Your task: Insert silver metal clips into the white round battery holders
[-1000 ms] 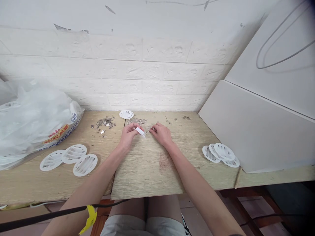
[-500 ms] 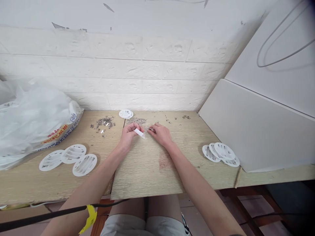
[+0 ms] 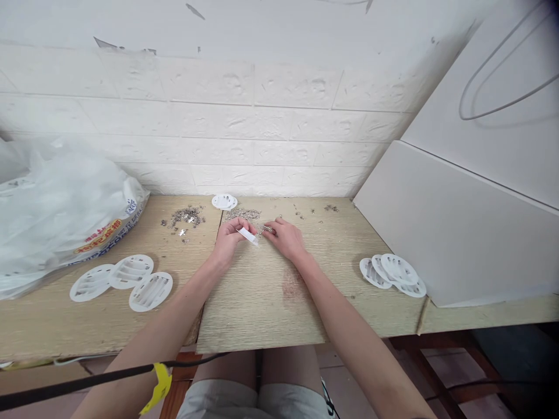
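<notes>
My left hand (image 3: 231, 237) is closed on a white round plastic piece (image 3: 248, 235), held tilted with its edge toward me. Close by on the right, my right hand (image 3: 285, 237) has its fingertips pinched together at small metal clips (image 3: 265, 229); whether one is between them is too small to make out. A spread of small silvery metal clips (image 3: 243, 215) lies just beyond my left hand. Another heap of metal pieces (image 3: 187, 217) is farther left. At the back, by the wall, rests a white slotted disc (image 3: 224, 202).
Several white slotted discs (image 3: 151, 291) lie at the left, and an overlapping group of discs (image 3: 398, 269) at the right. A bulging plastic bag (image 3: 65, 215) stands at the far left. A white panel (image 3: 463, 227) borders the right side. A black cable (image 3: 87, 383) crosses the front.
Both hands stay nearly in place, with the white piece still in the left. The right fingertips shift slightly over the small metal clips. The view moves a little.
</notes>
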The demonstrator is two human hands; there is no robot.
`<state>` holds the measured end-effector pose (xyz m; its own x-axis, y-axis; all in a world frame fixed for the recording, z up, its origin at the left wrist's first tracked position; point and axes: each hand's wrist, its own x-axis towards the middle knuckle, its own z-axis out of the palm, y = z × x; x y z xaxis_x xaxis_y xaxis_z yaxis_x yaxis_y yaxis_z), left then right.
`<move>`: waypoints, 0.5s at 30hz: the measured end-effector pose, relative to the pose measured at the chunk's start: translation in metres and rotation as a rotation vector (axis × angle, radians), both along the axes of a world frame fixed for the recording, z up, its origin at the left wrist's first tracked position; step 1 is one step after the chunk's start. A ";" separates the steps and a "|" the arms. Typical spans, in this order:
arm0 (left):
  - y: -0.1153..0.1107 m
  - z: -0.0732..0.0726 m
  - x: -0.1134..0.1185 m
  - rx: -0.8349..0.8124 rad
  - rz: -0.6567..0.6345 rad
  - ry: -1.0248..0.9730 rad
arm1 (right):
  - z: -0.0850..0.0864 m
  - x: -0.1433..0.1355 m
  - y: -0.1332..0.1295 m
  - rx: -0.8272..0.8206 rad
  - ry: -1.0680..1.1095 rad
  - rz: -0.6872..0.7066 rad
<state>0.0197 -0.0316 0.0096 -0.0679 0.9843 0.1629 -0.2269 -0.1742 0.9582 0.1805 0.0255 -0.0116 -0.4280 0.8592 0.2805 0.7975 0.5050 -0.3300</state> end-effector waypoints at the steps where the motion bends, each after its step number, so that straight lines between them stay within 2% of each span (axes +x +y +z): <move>1: 0.000 0.000 0.000 -0.003 0.001 0.002 | 0.001 -0.001 -0.001 -0.004 -0.018 -0.005; 5: 0.000 0.000 0.001 -0.006 -0.002 -0.003 | 0.002 -0.004 -0.002 0.005 -0.048 -0.025; 15: 0.000 0.000 0.002 -0.003 0.002 0.000 | -0.004 -0.004 -0.001 0.058 0.030 0.001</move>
<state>0.0214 -0.0314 0.0099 -0.0697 0.9846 0.1604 -0.2264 -0.1722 0.9587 0.1770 0.0245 -0.0159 -0.4197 0.8403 0.3431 0.7868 0.5253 -0.3240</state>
